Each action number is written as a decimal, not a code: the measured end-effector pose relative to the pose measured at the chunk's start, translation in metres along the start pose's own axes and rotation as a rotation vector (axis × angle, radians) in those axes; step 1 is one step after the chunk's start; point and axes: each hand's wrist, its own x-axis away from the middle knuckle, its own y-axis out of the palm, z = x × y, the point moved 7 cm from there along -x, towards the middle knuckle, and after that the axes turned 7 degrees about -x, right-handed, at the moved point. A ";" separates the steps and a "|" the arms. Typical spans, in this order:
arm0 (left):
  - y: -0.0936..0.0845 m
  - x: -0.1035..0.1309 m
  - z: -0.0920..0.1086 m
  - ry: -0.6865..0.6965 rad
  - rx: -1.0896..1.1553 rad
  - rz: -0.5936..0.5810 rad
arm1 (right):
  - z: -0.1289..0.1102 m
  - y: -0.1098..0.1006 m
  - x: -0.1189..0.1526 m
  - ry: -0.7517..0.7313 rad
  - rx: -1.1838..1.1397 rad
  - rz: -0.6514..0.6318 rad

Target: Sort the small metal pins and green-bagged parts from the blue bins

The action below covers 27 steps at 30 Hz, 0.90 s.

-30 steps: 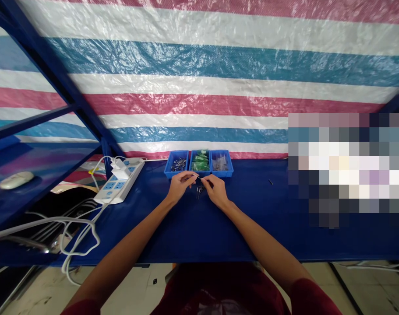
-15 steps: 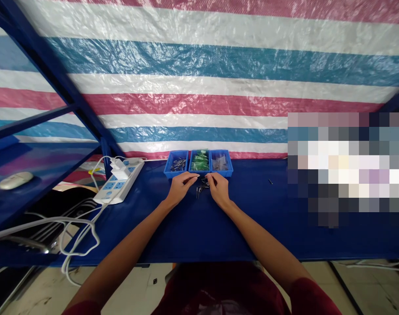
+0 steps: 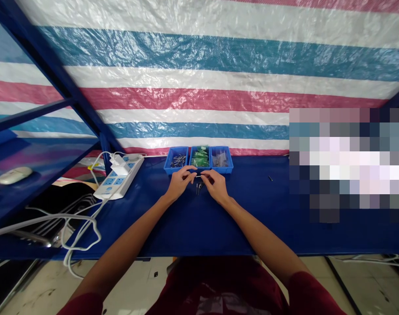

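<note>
My left hand [image 3: 178, 183] is closed in a pinch, and my right hand [image 3: 216, 185] pinches from the opposite side. Between their fingertips lies a thin, light-coloured rod-like piece [image 3: 198, 176], too small to name exactly. On the table just below the fingers is a small pile of slim black and silver pieces [image 3: 198, 188], partly hidden by my right hand. Right behind the hands stand three blue bins. The left bin [image 3: 166, 169] holds similar slim pieces, the middle bin [image 3: 193, 168] green packets [image 3: 201, 156], and the right bin [image 3: 230, 166] clear plastic bits [image 3: 220, 159].
A white power strip [image 3: 118, 183] with a plugged-in charger [image 3: 119, 165] and looping white cables [image 3: 96, 227] sits at the left. One slim dark piece [image 3: 270, 178] lies alone to the right. A blurred-out patch covers the far right. A white mouse [image 3: 14, 176] rests on the left shelf.
My hands have come closer together, and the thin piece now spans the gap between their fingertips. The view has tilted slightly down.
</note>
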 end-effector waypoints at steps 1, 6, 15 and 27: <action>0.000 0.000 0.000 -0.004 0.002 0.000 | 0.000 0.001 0.000 -0.006 -0.002 -0.008; 0.000 0.001 -0.001 -0.042 0.046 0.002 | 0.000 0.004 0.000 -0.005 0.004 -0.050; 0.000 -0.004 -0.010 -0.153 0.341 0.066 | 0.005 -0.002 -0.002 0.113 -0.070 0.046; 0.007 -0.005 -0.013 -0.170 0.512 0.102 | 0.003 -0.009 -0.002 0.059 0.007 0.112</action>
